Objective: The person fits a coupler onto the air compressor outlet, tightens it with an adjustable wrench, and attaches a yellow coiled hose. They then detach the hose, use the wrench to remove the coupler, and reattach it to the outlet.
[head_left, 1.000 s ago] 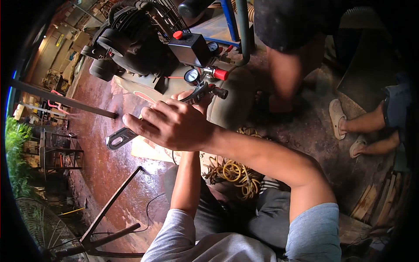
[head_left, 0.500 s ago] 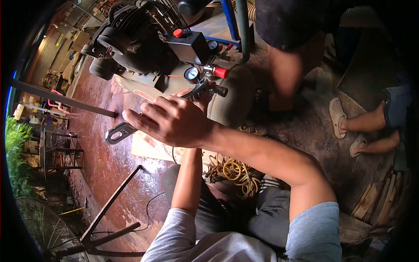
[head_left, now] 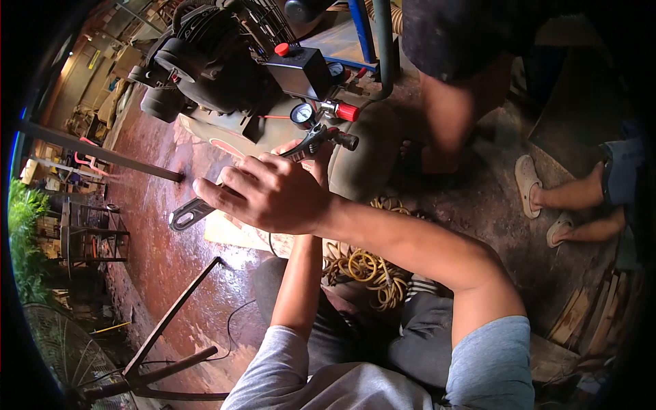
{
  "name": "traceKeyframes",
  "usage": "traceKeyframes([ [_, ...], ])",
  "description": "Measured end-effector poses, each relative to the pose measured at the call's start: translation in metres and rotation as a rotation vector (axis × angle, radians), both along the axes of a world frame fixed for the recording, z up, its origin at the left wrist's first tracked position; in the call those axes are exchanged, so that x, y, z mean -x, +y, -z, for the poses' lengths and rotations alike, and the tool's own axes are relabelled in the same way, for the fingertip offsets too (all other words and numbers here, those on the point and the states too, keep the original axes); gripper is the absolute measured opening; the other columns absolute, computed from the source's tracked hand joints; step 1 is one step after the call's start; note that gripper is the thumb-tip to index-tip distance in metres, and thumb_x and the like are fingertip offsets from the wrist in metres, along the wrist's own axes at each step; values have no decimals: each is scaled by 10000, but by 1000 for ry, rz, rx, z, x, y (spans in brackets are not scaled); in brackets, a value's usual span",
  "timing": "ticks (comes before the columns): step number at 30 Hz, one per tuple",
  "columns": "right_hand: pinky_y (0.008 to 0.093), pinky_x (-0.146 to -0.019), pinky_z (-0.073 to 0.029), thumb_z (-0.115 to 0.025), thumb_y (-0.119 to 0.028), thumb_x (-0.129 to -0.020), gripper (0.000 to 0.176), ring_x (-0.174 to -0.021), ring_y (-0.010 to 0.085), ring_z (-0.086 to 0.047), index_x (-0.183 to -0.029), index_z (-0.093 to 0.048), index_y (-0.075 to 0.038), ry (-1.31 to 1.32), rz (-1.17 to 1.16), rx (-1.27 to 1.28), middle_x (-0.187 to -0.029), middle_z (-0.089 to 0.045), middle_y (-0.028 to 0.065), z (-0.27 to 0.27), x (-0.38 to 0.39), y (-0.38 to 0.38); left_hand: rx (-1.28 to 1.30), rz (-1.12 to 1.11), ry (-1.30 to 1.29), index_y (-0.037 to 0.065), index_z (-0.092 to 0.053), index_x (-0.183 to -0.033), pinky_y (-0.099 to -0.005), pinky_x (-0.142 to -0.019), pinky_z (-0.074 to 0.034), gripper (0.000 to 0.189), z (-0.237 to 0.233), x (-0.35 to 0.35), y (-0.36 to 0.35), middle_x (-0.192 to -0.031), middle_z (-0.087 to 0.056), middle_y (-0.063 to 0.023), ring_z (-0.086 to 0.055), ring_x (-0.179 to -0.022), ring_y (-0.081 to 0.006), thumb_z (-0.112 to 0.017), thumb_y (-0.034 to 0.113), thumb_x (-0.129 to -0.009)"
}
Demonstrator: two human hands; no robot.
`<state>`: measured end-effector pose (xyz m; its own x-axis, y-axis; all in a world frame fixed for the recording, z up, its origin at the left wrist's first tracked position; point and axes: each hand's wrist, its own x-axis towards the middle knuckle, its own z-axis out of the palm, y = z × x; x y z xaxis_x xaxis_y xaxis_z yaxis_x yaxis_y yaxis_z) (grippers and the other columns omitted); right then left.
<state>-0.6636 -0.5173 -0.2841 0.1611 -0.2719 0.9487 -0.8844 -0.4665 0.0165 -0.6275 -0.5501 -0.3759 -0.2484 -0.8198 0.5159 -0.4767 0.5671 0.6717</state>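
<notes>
My right hand [head_left: 270, 195] is closed around the handle of an adjustable wrench [head_left: 188, 214], whose slotted end sticks out at the left. The wrench head meets a dark valve fitting [head_left: 342, 139] on the air compressor's tank [head_left: 365, 154]. Beneath my right wrist, my left hand [head_left: 320, 162] reaches up to the wrench head and fitting. Most of it is hidden, and I cannot make out exactly what its fingers grip. Just above are a pressure gauge [head_left: 302, 115], a red regulator knob [head_left: 347, 111] and a black switch box [head_left: 298, 72] with a red button.
Coiled yellow hose [head_left: 369, 270] lies by my legs. A metal stand [head_left: 171, 321] rests on the wet red floor at left. One person's bare leg [head_left: 441, 116] is close behind the tank; another person's clog [head_left: 527, 184] shows at right. Wood pieces [head_left: 574, 314] lie lower right.
My right hand and the wrench's handle end have shifted slightly down and to the right. The wrench head stays at the fitting, and both hands keep their places.
</notes>
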Motion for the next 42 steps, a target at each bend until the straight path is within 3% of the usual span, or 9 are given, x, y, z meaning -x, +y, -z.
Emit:
traceKeyframes([
  [14,349,-677,-599,-662,-274,-867,507,-860,208,-649,-1337,-563,-113,-2,-23,-14,-917,-602,57,-1,-1,-2,-29,-11,20,44,-605,-1202,-352,-842,-431,377,5,-2,1,-1061,-624,-69,-554,-989,-175,-700,284,-927],
  [16,514,-835,-602,-583,-196,-892,429,-818,251,-664,-1308,-581,-87,-38,-70,-41,-896,-625,96,-1,-2,-2,-33,-13,24,43,-606,-1198,-349,-837,-431,376,7,-1,-1,-1056,-624,-67,-554,-981,-173,-700,286,-928],
  [20,506,-825,-605,-578,-187,-895,443,-809,254,-661,-1327,-566,-87,-29,-83,-40,-921,-623,98,0,0,-5,-41,-15,22,42,-607,-1192,-343,-828,-431,373,12,1,-2,-1046,-624,-63,-553,-966,-169,-701,290,-930],
  [23,486,-791,-609,-589,-188,-887,526,-796,265,-657,-1395,-485,-103,-73,-152,-58,-922,-604,96,4,-1,-12,-46,-16,17,42,-608,-1187,-338,-821,-431,370,15,1,-5,-1038,-625,-60,-552,-955,-166,-702,293,-931],
  [25,358,-604,-574,-698,-283,-815,648,-770,225,-626,-1408,-471,-153,-73,-162,0,-923,-584,72,9,-2,-23,-45,-15,7,41,-609,-1184,-335,-816,-431,369,18,2,-6,-1033,-625,-58,-552,-948,-164,-702,295,-932],
  [31,357,-460,-508,-706,-384,-860,482,-600,224,-636,-1260,-523,-185,-112,-199,5,-831,-563,85,3,3,-31,-44,4,-8,40,-611,-1174,-327,-802,-431,365,20,4,-14,-1017,-626,-52,-550,-926,-157,-704,301,-936],
  [39,415,-512,-543,-694,-357,-899,424,-632,306,-675,-1227,-512,-159,-396,-276,-230,-855,-629,103,-34,26,-35,-133,273,150,50,-620,-1126,-390,-826,-437,378,-15,4,-19,-1008,-620,-93,-548,-935,-218,-669,377,-944],
  [40,435,-425,-493,-628,-423,-935,400,-528,291,-635,-1153,-473,-125,-409,-272,-216,-754,-596,111,-37,29,-41,-53,265,77,51,-619,-1139,-394,-840,-442,384,-17,4,-25,-1019,-628,-104,-562,-955,-232,-674,370,-932],
  [42,437,-458,-507,-622,-427,-940,394,-562,302,-653,-1150,-466,-132,-487,-236,-226,-762,-613,113,-45,38,-44,101,238,-61,54,-616,-1166,-403,-866,-452,403,-22,4,-37,-1041,-644,-124,-591,-994,-262,-683,356,-908],
])
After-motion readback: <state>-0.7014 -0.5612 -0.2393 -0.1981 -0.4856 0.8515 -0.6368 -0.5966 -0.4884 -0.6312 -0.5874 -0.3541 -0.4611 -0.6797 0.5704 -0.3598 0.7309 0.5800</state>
